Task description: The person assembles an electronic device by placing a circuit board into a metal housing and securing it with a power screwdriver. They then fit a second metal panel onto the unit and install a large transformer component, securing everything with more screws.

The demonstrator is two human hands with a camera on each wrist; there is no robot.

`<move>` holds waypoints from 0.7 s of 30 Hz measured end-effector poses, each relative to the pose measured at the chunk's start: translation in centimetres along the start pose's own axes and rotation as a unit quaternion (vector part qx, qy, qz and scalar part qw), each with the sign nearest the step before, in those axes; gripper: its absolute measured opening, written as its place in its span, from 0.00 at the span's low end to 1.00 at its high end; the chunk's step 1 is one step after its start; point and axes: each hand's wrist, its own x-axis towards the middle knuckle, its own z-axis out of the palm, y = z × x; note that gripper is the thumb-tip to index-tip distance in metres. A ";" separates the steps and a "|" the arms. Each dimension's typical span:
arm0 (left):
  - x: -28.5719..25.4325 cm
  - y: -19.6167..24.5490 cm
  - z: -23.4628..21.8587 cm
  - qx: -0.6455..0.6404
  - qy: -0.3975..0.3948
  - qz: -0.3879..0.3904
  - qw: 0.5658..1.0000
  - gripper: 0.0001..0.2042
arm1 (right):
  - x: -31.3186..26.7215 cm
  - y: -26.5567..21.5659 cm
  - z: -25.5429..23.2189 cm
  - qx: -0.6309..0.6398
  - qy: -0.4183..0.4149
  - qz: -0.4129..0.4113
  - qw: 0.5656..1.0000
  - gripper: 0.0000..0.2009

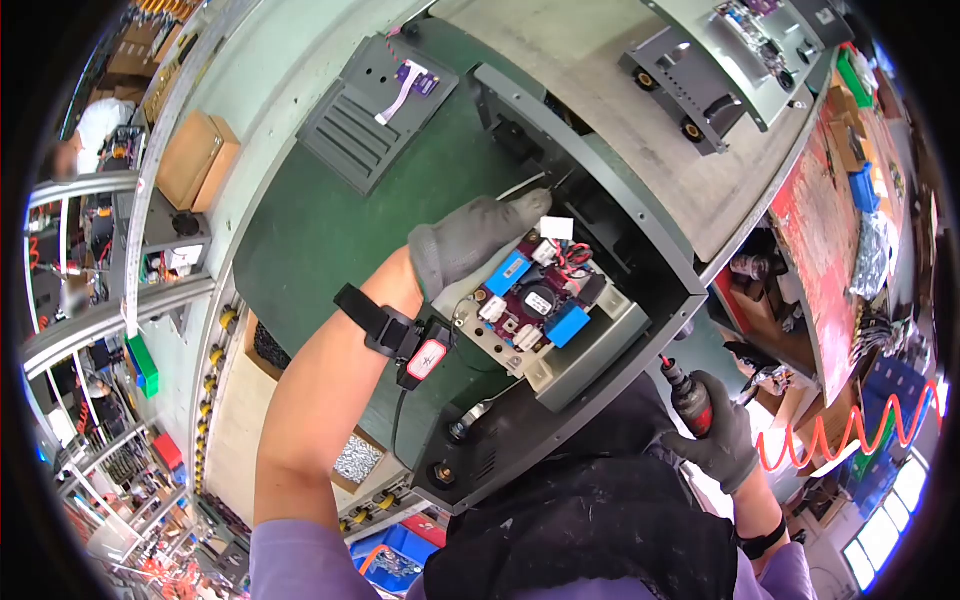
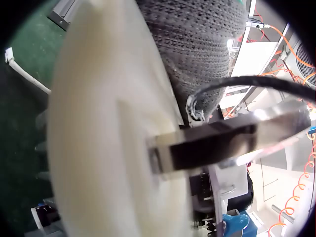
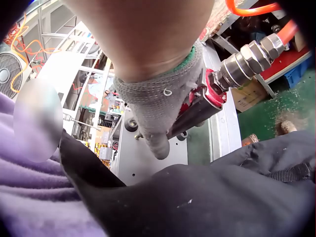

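Note:
My left hand [image 1: 480, 240], in a grey knit glove, reaches to the far side of a purple circuit board [image 1: 518, 297] with blue and white parts. Its fingertips are beside a white tag [image 1: 556, 229]; whether they pinch something I cannot tell. The board sits on a pale bracket [image 1: 600, 345] inside a dark grey metal housing [image 1: 640, 212]. Low at the right, my gloved right hand [image 1: 722, 440] grips a red and black air screwdriver [image 1: 688, 396], its tip pointing up toward the housing's edge. In the right wrist view, a metal hose fitting [image 3: 249, 59] joins the screwdriver's end.
A grey ribbed panel [image 1: 365, 125] with a small purple board lies on the green surface at the upper left. Another grey assembly [image 1: 680, 95] stands at the upper right. A coiled orange air hose [image 1: 830, 440] hangs right of my right hand.

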 end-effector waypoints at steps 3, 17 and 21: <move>0.8 -0.7 -0.5 -0.006 -0.068 -0.027 0.997 0.27 | -0.1 0.0 -0.1 -0.004 -0.001 -0.014 1.000 0.38; 1.5 0.8 -0.2 0.012 -0.105 -0.139 0.985 0.19 | 0.0 -0.1 0.0 -0.101 0.044 -0.072 0.991 0.33; 0.9 -0.3 0.6 -0.088 -0.055 -0.060 0.993 0.19 | 0.4 0.2 -0.2 -0.134 0.029 -0.072 0.988 0.35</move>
